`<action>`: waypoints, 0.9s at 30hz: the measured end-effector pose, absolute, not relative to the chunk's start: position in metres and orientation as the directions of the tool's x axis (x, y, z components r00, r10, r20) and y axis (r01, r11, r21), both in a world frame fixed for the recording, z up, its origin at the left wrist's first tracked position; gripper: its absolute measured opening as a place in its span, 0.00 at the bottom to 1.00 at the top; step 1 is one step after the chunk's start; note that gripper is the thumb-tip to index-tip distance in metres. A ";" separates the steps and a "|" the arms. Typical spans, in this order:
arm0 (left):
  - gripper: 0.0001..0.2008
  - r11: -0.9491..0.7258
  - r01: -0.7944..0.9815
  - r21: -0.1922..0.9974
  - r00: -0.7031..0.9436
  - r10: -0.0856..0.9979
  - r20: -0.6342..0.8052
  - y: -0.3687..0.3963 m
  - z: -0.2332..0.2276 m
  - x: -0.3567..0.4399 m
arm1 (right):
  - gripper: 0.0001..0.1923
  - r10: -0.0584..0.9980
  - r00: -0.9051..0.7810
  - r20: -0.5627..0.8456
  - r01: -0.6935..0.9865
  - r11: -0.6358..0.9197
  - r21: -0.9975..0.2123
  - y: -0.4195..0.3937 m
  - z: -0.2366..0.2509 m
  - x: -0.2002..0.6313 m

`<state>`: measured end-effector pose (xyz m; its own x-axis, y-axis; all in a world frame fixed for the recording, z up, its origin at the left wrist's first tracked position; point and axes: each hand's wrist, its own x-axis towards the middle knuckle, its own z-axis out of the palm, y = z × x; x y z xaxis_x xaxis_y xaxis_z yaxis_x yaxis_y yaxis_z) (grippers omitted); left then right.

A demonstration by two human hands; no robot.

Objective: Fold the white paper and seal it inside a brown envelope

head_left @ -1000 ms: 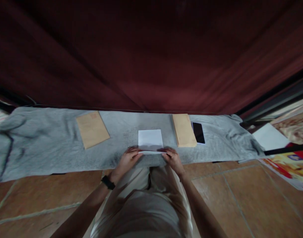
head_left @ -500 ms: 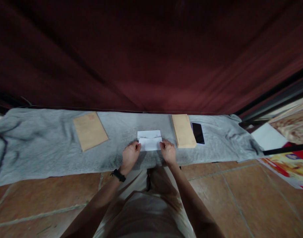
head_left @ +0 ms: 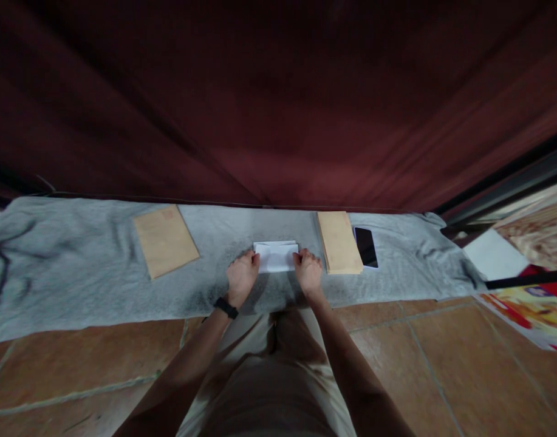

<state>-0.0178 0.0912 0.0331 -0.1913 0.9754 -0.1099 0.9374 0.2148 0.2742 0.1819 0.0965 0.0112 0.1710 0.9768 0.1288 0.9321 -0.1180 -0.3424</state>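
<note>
Over the preceding second the white sheet (head_left: 276, 257), lying mid-cloth (head_left: 78, 285), went from a near-full page to a narrow folded strip; by this judgement the fold was nearly done. The left hand (head_left: 242, 278) pinched the strip's left end and the right hand (head_left: 308, 271) its right end, both closed on the paper. One envelope (head_left: 166, 240) lay left, an envelope stack (head_left: 339, 241) and phone (head_left: 365, 246) right; their contents could not be seen.

I see a cloth (head_left: 78, 285) spread along the floor (head_left: 442, 376). On it, in the middle, lies the folded paper (head_left: 277, 257), between my left hand (head_left: 242, 276) and right hand (head_left: 308, 272). An envelope (head_left: 166, 240) lies to the left; a stack of envelopes (head_left: 339, 241) lies right, and a phone (head_left: 365, 246) just beside it.
</note>
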 end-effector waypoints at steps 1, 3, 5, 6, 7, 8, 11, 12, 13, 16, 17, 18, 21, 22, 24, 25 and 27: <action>0.20 0.221 0.937 0.271 -0.197 0.974 -0.115 0.094 0.033 -0.017 | 0.09 0.975 0.172 0.142 0.934 -0.116 -0.337 0.098 0.011 0.181; 0.20 0.231 0.937 0.262 -0.206 0.971 -0.118 0.098 0.034 -0.017 | 0.10 0.972 0.167 0.168 0.937 -0.103 -0.332 0.101 0.010 0.179; 0.21 0.233 0.939 0.252 -0.210 0.971 -0.117 0.101 0.036 -0.015 | 0.11 0.969 0.158 0.192 0.940 -0.088 -0.329 0.104 0.009 0.178; 0.21 0.233 0.940 0.248 -0.210 0.971 -0.117 0.101 0.038 -0.015 | 0.12 0.967 0.155 0.202 0.941 -0.082 -0.329 0.105 0.008 0.178; 0.20 0.233 0.941 0.244 -0.209 0.971 -0.117 0.101 0.039 -0.014 | 0.12 0.966 0.151 0.210 0.940 -0.075 -0.332 0.105 0.008 0.177; 0.20 0.230 0.943 0.242 -0.207 0.971 -0.117 0.101 0.039 -0.013 | 0.13 0.965 0.148 0.216 0.938 -0.067 -0.341 0.106 0.008 0.177; 0.20 0.226 0.945 0.238 -0.204 0.972 -0.113 0.101 0.040 -0.011 | 0.16 0.958 0.120 0.259 0.922 -0.011 -0.387 0.106 0.007 0.177; 0.20 0.227 0.944 0.238 -0.206 0.972 -0.110 0.101 0.040 -0.011 | 0.17 0.954 0.091 0.286 0.914 0.034 -0.405 0.105 0.007 0.176; 0.20 0.230 0.944 0.237 -0.209 0.972 -0.111 0.101 0.040 -0.010 | 0.18 0.948 0.046 0.314 0.904 0.094 -0.416 0.104 0.006 0.175; 0.20 0.238 0.945 0.222 -0.216 0.969 -0.119 0.102 0.040 -0.011 | 0.22 0.927 -0.127 0.352 0.875 0.272 -0.400 0.099 0.000 0.169; 0.20 0.237 0.947 0.217 -0.215 0.969 -0.122 0.102 0.040 -0.011 | 0.24 0.926 -0.164 0.340 0.875 0.295 -0.383 0.096 -0.002 0.167; 0.20 0.236 0.948 0.215 -0.214 0.969 -0.122 0.102 0.041 -0.012 | 0.25 0.931 -0.180 0.318 0.884 0.295 -0.363 0.094 -0.004 0.165; 0.18 0.183 0.957 0.226 -0.180 0.983 -0.032 0.100 0.042 -0.012 | 0.28 0.953 -0.166 0.254 0.920 0.243 -0.309 0.089 -0.009 0.159; 0.18 0.134 0.963 0.234 -0.145 0.989 0.031 0.099 0.042 -0.010 | 0.28 0.957 -0.164 0.238 0.927 0.232 -0.294 0.088 -0.010 0.158; 0.19 -0.029 0.967 0.251 -0.015 0.985 0.169 0.097 0.038 -0.001 | 0.29 0.962 -0.166 0.216 0.936 0.222 -0.272 0.087 -0.010 0.158; 0.21 -0.126 0.957 0.261 0.068 0.973 0.219 0.096 0.034 0.005 | 0.29 0.963 -0.170 0.207 0.940 0.222 -0.261 0.087 -0.009 0.158; 0.24 -0.286 0.915 0.285 0.215 0.942 0.256 0.094 0.025 0.019 | 0.29 0.965 -0.182 0.189 0.946 0.224 -0.234 0.087 -0.009 0.158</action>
